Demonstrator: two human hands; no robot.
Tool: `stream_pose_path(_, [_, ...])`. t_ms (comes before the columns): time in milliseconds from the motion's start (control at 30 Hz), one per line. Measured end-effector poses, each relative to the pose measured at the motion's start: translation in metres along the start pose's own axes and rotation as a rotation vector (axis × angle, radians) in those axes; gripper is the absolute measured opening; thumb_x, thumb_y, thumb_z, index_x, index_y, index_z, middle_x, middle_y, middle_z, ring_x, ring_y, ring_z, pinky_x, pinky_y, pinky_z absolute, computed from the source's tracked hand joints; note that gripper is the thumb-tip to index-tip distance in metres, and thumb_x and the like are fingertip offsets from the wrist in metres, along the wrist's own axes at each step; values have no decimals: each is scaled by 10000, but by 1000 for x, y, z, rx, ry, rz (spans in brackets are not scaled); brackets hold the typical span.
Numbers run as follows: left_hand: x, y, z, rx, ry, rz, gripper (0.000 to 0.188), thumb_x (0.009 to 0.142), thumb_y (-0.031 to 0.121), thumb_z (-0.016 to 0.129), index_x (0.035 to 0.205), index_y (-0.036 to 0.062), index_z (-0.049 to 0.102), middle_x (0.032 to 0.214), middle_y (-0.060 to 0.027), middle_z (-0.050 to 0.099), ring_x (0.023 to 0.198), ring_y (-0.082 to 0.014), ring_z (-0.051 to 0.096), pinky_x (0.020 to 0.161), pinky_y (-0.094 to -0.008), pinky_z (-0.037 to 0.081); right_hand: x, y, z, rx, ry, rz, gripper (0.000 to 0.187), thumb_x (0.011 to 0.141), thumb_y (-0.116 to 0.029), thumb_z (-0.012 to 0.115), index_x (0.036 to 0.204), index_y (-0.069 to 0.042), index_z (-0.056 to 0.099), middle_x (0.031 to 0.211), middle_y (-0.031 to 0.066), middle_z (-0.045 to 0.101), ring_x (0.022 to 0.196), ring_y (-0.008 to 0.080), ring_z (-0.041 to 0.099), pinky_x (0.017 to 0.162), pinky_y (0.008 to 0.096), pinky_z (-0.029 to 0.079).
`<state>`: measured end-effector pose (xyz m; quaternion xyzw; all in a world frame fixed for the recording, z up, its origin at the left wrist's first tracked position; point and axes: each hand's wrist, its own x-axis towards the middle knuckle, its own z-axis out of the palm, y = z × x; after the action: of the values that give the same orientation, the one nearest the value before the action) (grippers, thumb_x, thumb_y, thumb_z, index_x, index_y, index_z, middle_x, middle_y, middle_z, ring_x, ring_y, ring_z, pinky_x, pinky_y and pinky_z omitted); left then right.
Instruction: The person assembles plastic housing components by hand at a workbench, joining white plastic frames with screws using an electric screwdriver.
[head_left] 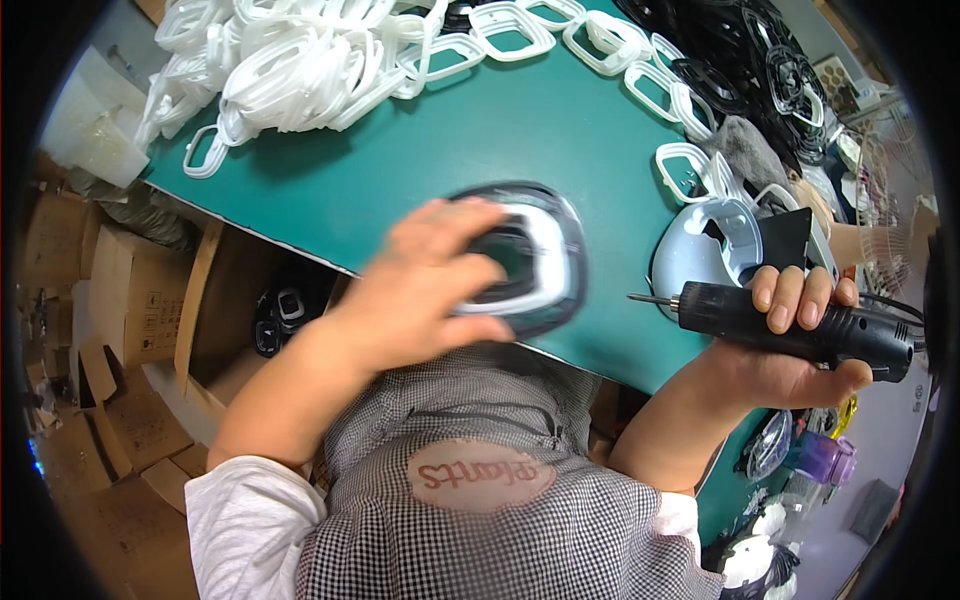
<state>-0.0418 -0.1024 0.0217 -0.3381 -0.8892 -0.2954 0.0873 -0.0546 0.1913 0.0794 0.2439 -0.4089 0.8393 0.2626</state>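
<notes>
My left hand is over the left side of a rounded black frame with a white ring at the table's near edge. Its fingers reach onto the ring and its opening; hand and frame are both smeared by motion. In my right hand lies a black electric screwdriver, fingers wrapped round its body and bit pointing left. A light blue rounded plastic shell sits just beyond the screwdriver.
White plastic frames are heaped at the far left, with more white frames along the back of the green table. Black parts pile up at the far right, near a grey cloth. Cardboard boxes stand at left.
</notes>
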Motion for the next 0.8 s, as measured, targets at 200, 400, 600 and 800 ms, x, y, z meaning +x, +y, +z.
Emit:
stream_pose_path(200, [-112,-21,-144,12,80,-556,750,599,605,761,1091,49,652,1365,-159,492,1353,-356,343,1092,-468,276,3,15,-17,2,42,50,675,810,-636,595,1135,-50,523,758,51,515,561,164,519,547,320,458])
stream_pose_path(400, [-94,-34,-137,46,176,-540,307,687,144,733,966,41,660,1210,-106,588,1255,-299,449,1039,-412,352,4,34,-18,-19,70,87,588,849,-588,589,1129,-74,533,768,41,516,579,154,496,564,318,443])
stream_pose_path(600, [53,-49,-61,17,168,-145,98,745,73,703,839,54,680,1000,-78,644,1012,-264,579,901,-367,438,-3,47,-40,-103,172,95,574,854,-593,579,1104,-83,493,736,38,514,551,157,518,553,323,481])
stream_pose_path(800, [223,-34,29,-97,96,163,224,791,153,686,995,68,655,1033,-94,641,1013,-279,573,911,-375,435,1,43,-45,-165,235,97,622,837,-601,601,1087,-62,416,719,54,504,536,162,536,544,323,506])
